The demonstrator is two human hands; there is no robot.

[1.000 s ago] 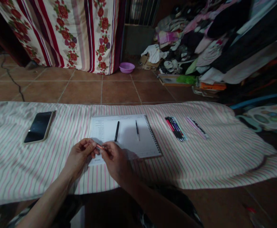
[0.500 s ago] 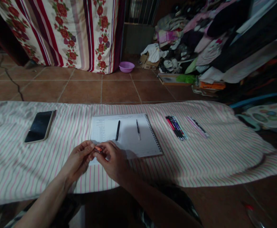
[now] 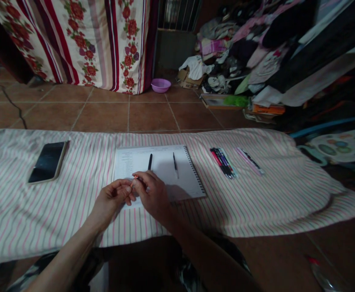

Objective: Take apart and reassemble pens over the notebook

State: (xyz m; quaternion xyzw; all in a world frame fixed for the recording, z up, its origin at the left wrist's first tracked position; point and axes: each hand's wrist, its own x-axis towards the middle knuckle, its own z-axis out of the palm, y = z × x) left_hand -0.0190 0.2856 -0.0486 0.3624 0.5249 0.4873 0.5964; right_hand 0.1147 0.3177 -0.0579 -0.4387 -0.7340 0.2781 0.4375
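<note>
Above the lower left of a spiral notebook (image 3: 185,184), my two hands meet at the fingertips. My right hand (image 3: 154,196) is closed in a pinch on a small orange-red piece (image 3: 136,177), mostly covered by the fingers. Thumb and finger of my left hand (image 3: 115,198) are pinched together right beside it; what they hold, if anything, is hidden. On the white page lie a black pen part (image 3: 150,161), its lower end behind my right hand, and a thin dark refill with a clear end (image 3: 175,164).
A striped cloth (image 3: 82,211) covers the low surface. A phone (image 3: 48,162) lies at the left. Right of the notebook are a bundle of several pens (image 3: 222,163) and a pink and a black pen (image 3: 248,161). A purple basin (image 3: 160,85) stands on the tiled floor beyond.
Both hands have shifted slightly right and upward over the notebook. The orange-red piece, earlier plainly visible between both hands, is now mostly covered by my right fingers.
</note>
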